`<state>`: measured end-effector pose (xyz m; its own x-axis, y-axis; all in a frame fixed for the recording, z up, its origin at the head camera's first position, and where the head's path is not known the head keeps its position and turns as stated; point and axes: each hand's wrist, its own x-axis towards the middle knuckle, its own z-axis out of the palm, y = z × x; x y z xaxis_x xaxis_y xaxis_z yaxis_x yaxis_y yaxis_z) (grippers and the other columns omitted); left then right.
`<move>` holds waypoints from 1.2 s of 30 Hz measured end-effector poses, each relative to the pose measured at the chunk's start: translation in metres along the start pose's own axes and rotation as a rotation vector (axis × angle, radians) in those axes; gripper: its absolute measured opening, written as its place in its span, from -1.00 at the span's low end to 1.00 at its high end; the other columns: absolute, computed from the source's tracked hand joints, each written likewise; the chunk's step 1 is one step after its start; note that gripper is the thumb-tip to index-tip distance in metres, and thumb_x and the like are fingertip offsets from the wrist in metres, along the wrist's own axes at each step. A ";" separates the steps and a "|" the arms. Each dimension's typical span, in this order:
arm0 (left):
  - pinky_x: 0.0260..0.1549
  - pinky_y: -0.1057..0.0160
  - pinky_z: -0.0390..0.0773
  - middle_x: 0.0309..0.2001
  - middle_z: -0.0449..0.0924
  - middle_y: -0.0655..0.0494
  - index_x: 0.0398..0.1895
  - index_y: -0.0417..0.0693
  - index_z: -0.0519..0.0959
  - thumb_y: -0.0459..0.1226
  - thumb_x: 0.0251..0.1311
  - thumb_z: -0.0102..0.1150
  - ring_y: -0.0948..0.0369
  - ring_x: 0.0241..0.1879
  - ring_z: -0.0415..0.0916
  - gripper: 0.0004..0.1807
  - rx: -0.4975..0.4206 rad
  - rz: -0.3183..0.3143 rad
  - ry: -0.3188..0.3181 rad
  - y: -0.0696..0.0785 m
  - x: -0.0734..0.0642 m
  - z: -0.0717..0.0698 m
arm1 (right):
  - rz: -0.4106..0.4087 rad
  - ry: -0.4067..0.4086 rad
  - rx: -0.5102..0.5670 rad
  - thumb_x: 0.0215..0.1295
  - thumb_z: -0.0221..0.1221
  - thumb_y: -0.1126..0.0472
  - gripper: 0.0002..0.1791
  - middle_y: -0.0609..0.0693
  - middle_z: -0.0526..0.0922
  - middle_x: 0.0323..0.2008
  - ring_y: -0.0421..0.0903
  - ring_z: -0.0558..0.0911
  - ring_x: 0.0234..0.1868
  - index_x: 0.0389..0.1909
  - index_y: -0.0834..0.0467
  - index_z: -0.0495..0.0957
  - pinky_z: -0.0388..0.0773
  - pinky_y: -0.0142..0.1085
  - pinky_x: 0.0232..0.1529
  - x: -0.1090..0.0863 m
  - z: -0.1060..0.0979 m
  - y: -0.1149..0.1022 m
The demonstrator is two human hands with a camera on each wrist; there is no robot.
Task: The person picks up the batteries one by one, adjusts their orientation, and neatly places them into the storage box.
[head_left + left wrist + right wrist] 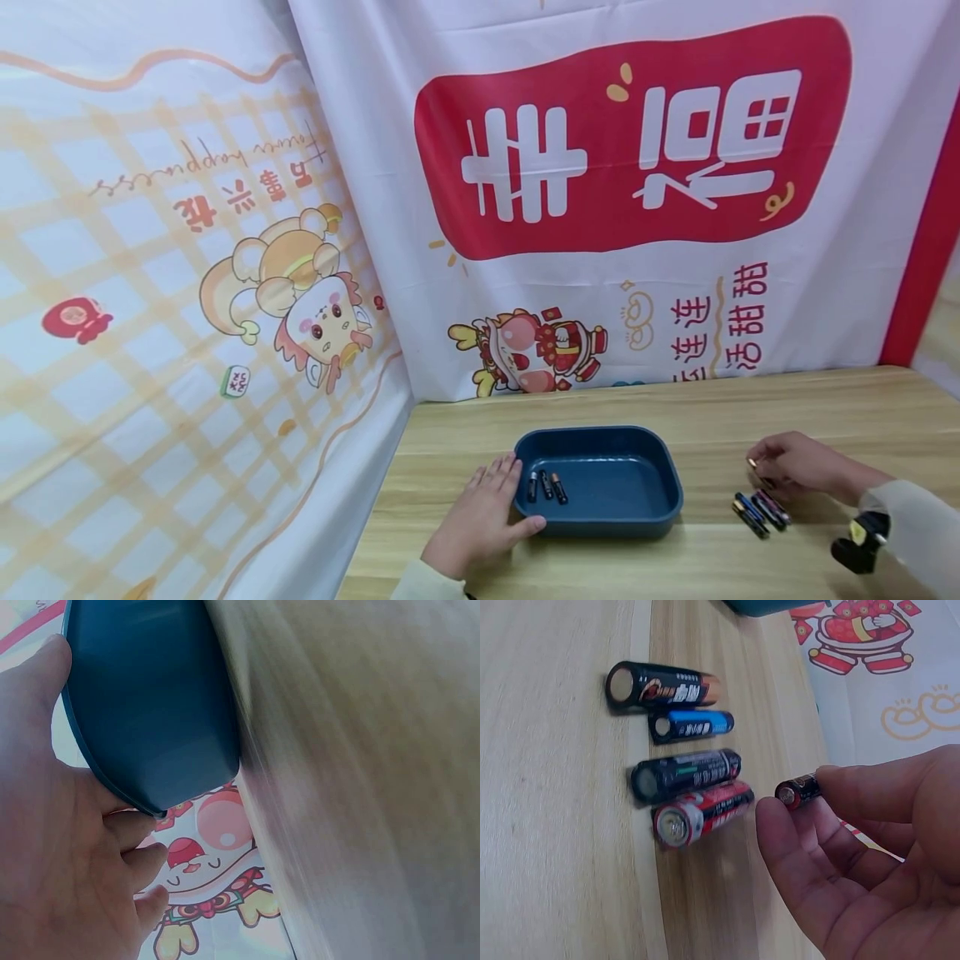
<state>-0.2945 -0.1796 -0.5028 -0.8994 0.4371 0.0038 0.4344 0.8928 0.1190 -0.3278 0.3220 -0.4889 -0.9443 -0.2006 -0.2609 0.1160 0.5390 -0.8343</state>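
A dark blue rectangular dish (600, 528) stands on the table, with three small batteries (546, 484) lying in its left part. My left hand (483, 512) rests against the dish's left end, fingers extended along the rim and thumb at the near corner. To the right of the dish, my right hand (798, 468) pinches a small dark battery (798, 790) between thumb and fingers, just above the table. Beside that hand lie several loose batteries in a row: a black and copper one (664, 686), a blue one (694, 725), a dark green-marked one (688, 775) and a red one (705, 814).
The wooden table (720, 567) carries the dish and the batteries. Printed white cloth (360, 100) hangs along its back and left side. A black device (860, 542) is strapped at my right wrist, by the pale sleeve (918, 533).
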 end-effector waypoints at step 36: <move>0.40 -0.06 -0.16 0.54 -0.12 0.12 0.55 -0.01 0.01 0.52 0.13 -0.36 0.12 0.50 -0.23 0.10 0.030 0.022 0.032 -0.001 0.000 0.003 | -0.120 -0.051 0.061 0.33 0.08 0.42 -0.73 0.14 0.53 -0.29 0.00 0.53 -0.28 0.01 0.46 0.47 0.63 -0.08 -0.27 0.012 0.026 -0.036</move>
<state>-0.2948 -0.1803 -0.5063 -0.8904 0.4535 0.0383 0.4551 0.8860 0.0891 -0.3357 0.2789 -0.4748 -0.9357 -0.3032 -0.1804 0.0230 0.4580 -0.8887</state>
